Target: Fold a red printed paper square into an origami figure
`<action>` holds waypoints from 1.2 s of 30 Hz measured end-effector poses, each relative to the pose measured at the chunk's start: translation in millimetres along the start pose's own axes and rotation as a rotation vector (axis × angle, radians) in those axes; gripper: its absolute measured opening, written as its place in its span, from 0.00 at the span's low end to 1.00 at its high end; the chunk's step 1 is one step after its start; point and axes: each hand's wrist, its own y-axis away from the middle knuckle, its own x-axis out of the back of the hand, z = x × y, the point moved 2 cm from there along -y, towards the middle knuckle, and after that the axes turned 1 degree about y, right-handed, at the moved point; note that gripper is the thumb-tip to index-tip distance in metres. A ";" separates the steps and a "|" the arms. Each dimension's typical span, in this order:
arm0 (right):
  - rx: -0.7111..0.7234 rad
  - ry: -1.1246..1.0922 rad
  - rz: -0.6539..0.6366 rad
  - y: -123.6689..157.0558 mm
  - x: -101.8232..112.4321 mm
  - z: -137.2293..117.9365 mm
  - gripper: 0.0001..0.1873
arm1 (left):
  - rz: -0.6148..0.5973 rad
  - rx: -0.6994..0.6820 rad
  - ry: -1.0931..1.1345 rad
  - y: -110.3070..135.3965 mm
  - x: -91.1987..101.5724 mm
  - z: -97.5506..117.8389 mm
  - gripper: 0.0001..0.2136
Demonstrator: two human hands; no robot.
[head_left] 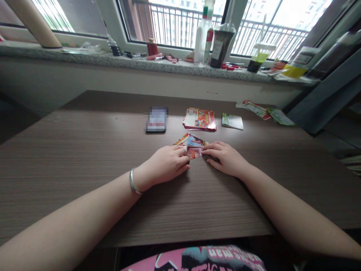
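Left of centre, the left hand [168,162] covers part of the colourful paper [194,153]; whether its grip pinches, I cannot tell. The central paper looks partly folded, unfinished; a flat stack [200,119] above seems unworked. Right of centre, the right hand [224,158], grip spread, touches the paper's edge.

Bright windows [175,24] — brown desk [84,150] (wood-grained)

Only "man" legible, on pink fabric [194,260] at btm edge; txt on card stack [200,119] too small.
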 end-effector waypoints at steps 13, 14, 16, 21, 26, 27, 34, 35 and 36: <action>-0.046 -0.239 -0.019 -1.0 -1.3 -1.2 0.05 | 0.158 -0.118 0.070 -1.8 -1.2 3.2 0.13; -0.040 -0.252 -0.021 -1.0 -1.1 -1.2 0.05 | 0.165 -0.079 0.062 -1.9 -2.5 1.5 0.14; -0.029 -0.276 -0.023 -0.8 -0.8 -1.1 0.06 | 0.170 -0.002 0.054 -1.9 -5.2 -2.6 0.16; -0.009 -0.253 -0.023 0.1 -0.3 -3.2 0.12 | 0.094 0.053 0.107 -2.0 -10.8 -9.2 0.21; -0.028 -0.154 -0.019 -1.8 -1.0 -7.4 0.26 | 0.071 0.069 0.113 -1.3 -9.8 -7.8 0.22; -0.026 -0.140 -0.026 -2.3 -1.5 -8.1 0.27 | 0.073 0.070 0.108 -1.1 -9.7 -7.2 0.22; -0.005 -0.090 0.011 -2.4 1.2 -9.2 0.26 | 0.075 0.081 0.073 -1.1 -9.5 -4.4 0.21; -0.007 -0.089 0.028 -2.1 2.9 -8.7 0.24 | 0.071 0.084 0.071 -1.1 -9.3 -4.4 0.21; -0.010 -0.088 0.046 -1.6 4.7 -8.0 0.22 | 0.067 0.087 0.069 -1.0 -9.1 -4.6 0.21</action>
